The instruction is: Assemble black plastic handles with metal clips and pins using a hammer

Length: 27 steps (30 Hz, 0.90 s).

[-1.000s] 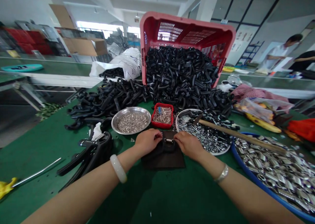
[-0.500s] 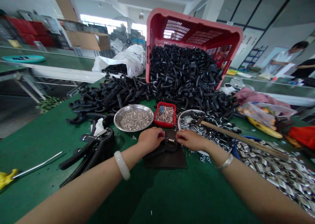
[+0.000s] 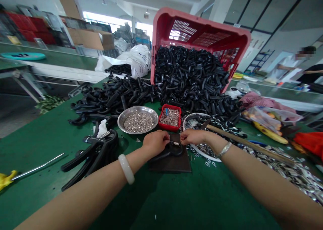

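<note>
On a dark flat plate (image 3: 181, 164) lies a black curved handle (image 3: 168, 153) with a small metal spring (image 3: 176, 143) at its top. My left hand (image 3: 155, 143) is closed at the left of the spring, its fingertips pinched on something I cannot make out. At the spring's right, my right hand (image 3: 193, 136) is closed too, thumb and finger together on something too small to name. A steel bowl of small metal parts (image 3: 138, 121) and a red tray of pins (image 3: 170, 118) stand just beyond my hands.
A red crate (image 3: 202, 24) tips out black handles behind. Assembled black pieces (image 3: 94, 152) and a yellow-handled metal rod (image 3: 37, 166) lie left. At right are a white basin (image 3: 205, 154), a wooden-handled hammer (image 3: 247, 142), metal parts (image 3: 282, 171) and a banana (image 3: 270, 132). A person (image 3: 285, 66) stands farther back.
My right wrist and forearm have shifted up and inward, uncovering more of the white basin's rim. Both hands stay closed beside the spring.
</note>
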Motion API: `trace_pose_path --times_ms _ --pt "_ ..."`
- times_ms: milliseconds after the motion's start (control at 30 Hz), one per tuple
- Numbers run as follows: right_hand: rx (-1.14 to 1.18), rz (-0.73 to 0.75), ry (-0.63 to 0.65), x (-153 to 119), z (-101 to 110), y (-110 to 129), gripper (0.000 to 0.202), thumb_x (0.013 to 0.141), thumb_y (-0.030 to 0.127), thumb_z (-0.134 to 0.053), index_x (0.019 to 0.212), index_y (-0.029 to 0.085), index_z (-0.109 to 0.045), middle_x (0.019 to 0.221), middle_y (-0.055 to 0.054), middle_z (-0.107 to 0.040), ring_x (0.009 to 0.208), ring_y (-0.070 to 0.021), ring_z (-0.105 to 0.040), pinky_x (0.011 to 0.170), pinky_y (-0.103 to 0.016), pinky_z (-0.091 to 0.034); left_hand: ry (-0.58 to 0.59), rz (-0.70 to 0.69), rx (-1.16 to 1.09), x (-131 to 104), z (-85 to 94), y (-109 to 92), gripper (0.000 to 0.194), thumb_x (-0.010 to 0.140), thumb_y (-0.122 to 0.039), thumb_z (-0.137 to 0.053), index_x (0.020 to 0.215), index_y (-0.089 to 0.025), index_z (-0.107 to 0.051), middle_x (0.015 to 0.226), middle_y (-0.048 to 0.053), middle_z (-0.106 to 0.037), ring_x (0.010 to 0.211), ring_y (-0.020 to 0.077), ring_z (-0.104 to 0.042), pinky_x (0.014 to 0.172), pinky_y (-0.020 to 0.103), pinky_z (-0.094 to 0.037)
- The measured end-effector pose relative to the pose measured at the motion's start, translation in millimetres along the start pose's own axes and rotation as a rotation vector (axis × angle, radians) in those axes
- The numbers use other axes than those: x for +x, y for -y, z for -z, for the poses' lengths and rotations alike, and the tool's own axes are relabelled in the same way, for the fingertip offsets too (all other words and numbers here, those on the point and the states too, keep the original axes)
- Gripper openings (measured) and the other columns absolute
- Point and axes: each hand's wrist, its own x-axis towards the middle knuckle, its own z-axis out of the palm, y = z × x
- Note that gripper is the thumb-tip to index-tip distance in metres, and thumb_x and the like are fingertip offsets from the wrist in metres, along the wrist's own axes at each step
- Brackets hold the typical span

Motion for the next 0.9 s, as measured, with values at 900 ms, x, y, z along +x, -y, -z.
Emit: trace_pose_path --times_ms 900 --pt "0.727 0.381 -0.804 -7.6 -45.2 21.4 0.016 0.073 0.031 -0.061 0.081 0.019 -0.068 0.080 -0.002 -0.067 0.074 -0.0141 -0.060 0.070 -0.027 -0.045 0.448 0.316 -1.353 4.8 11.9 -1.4 0.031 0.066 -0.040 -0.065 0.075 -0.016 -0.049 0.060 -0.008 -0.039 0.041 0.0008 -0.024 0.039 0.018 -0.007"
